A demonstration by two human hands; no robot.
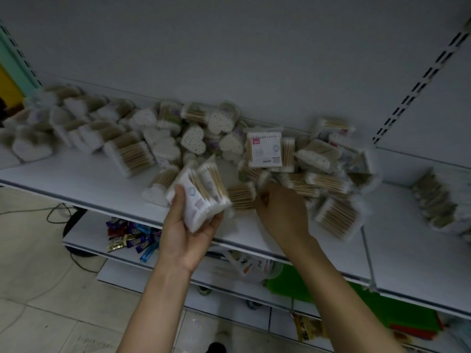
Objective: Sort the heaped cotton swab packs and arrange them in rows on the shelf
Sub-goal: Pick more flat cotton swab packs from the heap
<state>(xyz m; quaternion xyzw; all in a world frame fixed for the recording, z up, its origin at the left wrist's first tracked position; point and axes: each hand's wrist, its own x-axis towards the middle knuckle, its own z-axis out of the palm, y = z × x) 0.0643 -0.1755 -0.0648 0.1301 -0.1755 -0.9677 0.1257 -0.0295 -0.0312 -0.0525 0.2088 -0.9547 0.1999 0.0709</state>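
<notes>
Gripping stacked packs (201, 197) in left hand (183, 233); right hand (283, 212) fingers hidden by blur, state unclear.

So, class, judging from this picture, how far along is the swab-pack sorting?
Done: heart-shaped packs stand roughly lined up at the left end of the shelf. In hand: the left hand holds a stack of packs while the right hand reaches into the heap. Left: that jumbled heap mid-shelf, so much sorting remains.
</notes>
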